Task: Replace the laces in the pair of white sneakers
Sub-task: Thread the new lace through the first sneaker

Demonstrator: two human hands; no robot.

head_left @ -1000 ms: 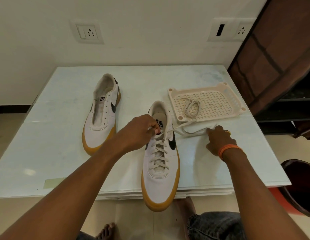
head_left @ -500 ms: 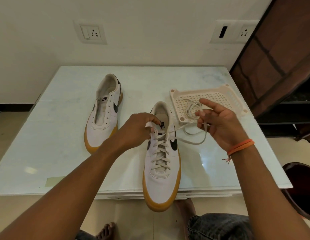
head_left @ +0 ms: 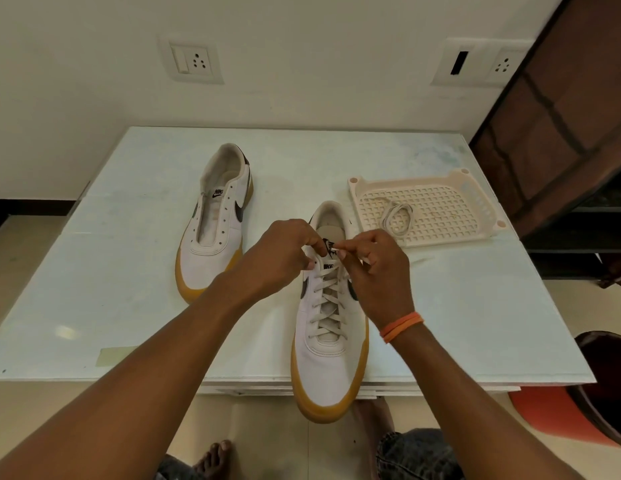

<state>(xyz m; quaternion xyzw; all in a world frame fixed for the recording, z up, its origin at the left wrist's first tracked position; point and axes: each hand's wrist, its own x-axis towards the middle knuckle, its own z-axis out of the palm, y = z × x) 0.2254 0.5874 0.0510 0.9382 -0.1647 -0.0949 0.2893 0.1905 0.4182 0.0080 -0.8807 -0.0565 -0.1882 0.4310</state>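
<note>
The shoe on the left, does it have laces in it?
No. The left shoe is unlaced: its eyelets show as bare holes, tongue uncovered.

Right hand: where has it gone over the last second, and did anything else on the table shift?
The right hand left the table near the tray, lifted the lace end and came in to the top of the laced sneaker, where it now pinches lace opposite the left hand. The left hand kept its grip at the tongue. The unlaced sneaker, the tray and the coiled lace stayed put.
</note>
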